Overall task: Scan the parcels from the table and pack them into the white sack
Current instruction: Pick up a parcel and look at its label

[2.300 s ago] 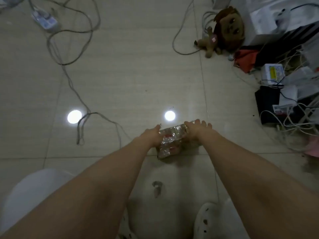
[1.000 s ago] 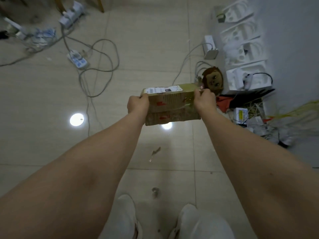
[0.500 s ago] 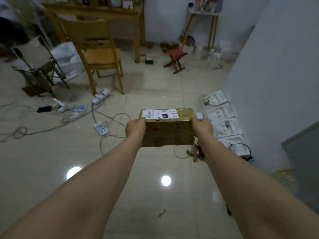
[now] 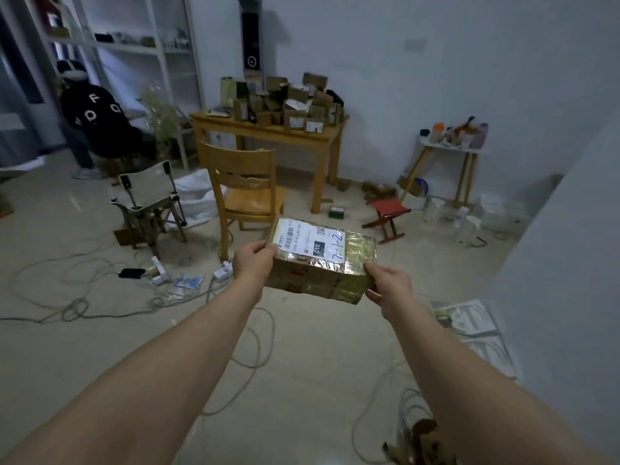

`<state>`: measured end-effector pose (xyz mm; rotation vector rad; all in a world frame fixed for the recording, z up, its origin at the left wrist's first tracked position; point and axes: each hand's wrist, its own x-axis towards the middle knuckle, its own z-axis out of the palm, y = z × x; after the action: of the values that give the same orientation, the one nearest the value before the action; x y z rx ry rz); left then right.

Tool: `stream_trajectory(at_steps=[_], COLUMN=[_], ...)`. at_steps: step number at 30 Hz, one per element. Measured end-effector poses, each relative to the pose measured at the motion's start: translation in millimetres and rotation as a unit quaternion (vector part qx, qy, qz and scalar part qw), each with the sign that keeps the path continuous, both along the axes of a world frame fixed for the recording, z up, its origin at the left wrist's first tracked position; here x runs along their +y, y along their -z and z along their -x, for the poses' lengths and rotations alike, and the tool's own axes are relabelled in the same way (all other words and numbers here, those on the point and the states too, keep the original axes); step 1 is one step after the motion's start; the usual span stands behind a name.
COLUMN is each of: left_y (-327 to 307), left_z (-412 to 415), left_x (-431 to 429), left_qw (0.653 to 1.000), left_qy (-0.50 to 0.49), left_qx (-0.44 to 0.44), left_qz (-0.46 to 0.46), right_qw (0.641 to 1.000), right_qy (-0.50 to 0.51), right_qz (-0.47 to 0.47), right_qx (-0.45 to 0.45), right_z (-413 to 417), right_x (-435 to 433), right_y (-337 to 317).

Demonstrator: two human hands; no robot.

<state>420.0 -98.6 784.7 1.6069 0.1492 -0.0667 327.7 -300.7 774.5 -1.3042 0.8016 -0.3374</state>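
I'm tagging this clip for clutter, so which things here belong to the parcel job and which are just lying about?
Part of the job:
- taped parcel, held by left hand and right hand
- parcel pile on the wooden table
- white sack behind the chair

Lying about:
- wooden chair
- folding chair
- red stool
- floor cables

Both my bare forearms reach forward from the bottom corners, converging ahead of me at chest height. My left hand curls its fingers over one end of the tape-wrapped brown cardboard parcel, thumb on top. My right hand clasps the opposite end, sitting slightly lower than my left.
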Motion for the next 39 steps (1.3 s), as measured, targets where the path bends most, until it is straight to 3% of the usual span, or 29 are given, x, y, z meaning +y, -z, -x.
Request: stream_trajectory(at_steps=[11, 16, 23, 27, 30, 33, 37, 39], left_y=[2.3, 5.7, -11.3, -12.1, -9.9, -6.9, -11.8, -17.9], left_z=[-172.2, -287.5, -445.7, -516.3, -568.9, -622.8, -695.8, -732.6], left_x=[-62.7, -96.4, -146.9, -179.6, -204.5, -236.0, -293.1, -320.9], left_qw=[0.999, 0.998, 0.999, 0.999, 0.999, 1.000, 1.000, 0.999], left_qy=[-0.028, -0.007, 0.030, 0.027, 0.026, 0.019, 0.000, -0.010], left_qx=[-0.001, -0.014, -0.030, -0.037, -0.021, -0.018, -0.027, -0.030], left_qz=[0.039, 0.053, 0.027, 0.015, 0.009, -0.003, -0.009, -0.011], right_qw=[0.996, 0.993, 0.972, 0.931, 0.905, 0.861, 0.788, 0.784], right_qy=[-0.064, -0.092, -0.170, -0.213, -0.250, -0.280, -0.248, -0.250], right_qz=[-0.026, 0.019, 0.159, 0.296, 0.342, 0.417, 0.552, 0.560], right_qx=[-0.049, -0.068, -0.038, -0.009, 0.010, 0.077, 0.118, 0.097], right_z=[-179.5, -276.3, -413.0, -479.1, -539.0, -604.1, -687.6, -729.3], right_x=[-80.5, -118.0, -164.0, -200.5, -230.8, -257.8, -303.1, -329.9], right_y=[23.2, 19.8, -9.5, -3.9, 3.5, 12.4, 18.6, 16.3])
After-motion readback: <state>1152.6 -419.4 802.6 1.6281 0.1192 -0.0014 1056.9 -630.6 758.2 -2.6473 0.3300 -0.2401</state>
